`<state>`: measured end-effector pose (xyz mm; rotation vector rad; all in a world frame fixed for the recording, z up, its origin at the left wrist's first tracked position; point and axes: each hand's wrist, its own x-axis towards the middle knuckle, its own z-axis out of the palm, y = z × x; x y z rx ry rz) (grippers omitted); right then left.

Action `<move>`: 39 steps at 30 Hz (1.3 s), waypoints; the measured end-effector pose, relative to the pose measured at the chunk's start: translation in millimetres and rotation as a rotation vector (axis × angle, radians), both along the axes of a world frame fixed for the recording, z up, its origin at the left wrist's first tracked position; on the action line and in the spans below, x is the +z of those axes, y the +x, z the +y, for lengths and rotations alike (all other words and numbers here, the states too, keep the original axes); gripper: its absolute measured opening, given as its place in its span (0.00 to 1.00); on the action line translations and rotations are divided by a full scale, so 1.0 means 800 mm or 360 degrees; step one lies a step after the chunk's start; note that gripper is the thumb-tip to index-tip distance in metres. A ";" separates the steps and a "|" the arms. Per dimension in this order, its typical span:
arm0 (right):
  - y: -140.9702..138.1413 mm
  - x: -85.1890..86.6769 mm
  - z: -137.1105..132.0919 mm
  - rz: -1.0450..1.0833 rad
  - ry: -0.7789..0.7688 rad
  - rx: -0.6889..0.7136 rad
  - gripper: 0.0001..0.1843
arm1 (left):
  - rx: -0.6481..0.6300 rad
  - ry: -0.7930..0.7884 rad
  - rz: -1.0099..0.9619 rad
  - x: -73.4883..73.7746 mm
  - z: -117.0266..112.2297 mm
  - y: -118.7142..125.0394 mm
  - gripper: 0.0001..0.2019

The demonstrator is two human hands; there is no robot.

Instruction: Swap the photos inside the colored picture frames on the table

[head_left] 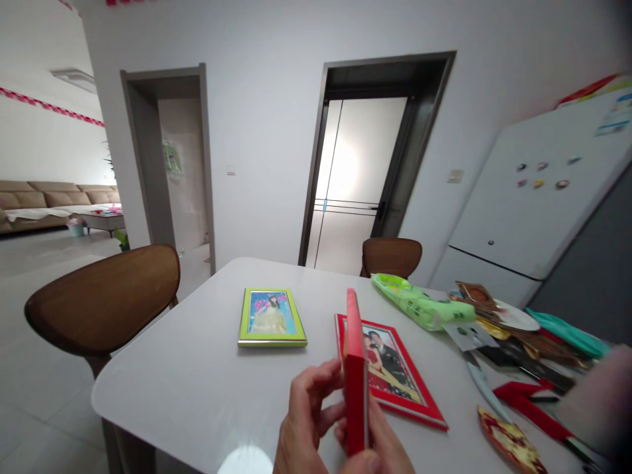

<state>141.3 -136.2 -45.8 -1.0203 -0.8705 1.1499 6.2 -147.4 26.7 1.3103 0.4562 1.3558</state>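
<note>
A red picture frame (355,382) stands edge-on in front of me, above the table's near side, so its picture is hidden. My left hand (311,415) grips it from the left with curled fingers. Around its lower right side is my right hand (388,438), the thumb near the bottom edge. Just behind lies a larger red-framed photo (395,368) of two people, flat on the table and partly covered by the held frame. Farther left, a lime-green framed photo (271,316) of a person in a pale yellow dress rests face up.
The white table (197,382) carries a green plastic packet (424,303) and a cluttered pile at right, including a red-handled tool (533,408) and a patterned oval object (511,438). Brown chairs stand at the left (108,296) and far side (392,257). A white fridge (533,217) is at right.
</note>
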 end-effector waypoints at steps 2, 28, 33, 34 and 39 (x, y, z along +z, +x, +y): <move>0.039 0.014 0.014 0.0079 -0.0144 -0.0211 0.32 | -0.0040 -0.0136 -0.0043 0.007 0.019 0.012 0.36; 0.040 0.030 0.149 -0.2454 0.0182 -0.0224 0.19 | 0.0373 -0.0946 0.0472 -0.120 0.142 -0.013 0.23; -0.082 0.018 0.174 -0.2544 0.0473 0.0123 0.22 | 0.0477 -0.1126 0.0154 -0.113 0.138 -0.060 0.20; -0.093 0.019 0.175 -0.2557 0.0496 0.0148 0.20 | 0.0490 -0.1143 0.0085 -0.111 0.136 -0.066 0.19; -0.110 0.030 0.137 -0.2556 0.0603 0.0303 0.17 | 0.0518 -0.1042 -0.0255 -0.098 0.122 -0.089 0.11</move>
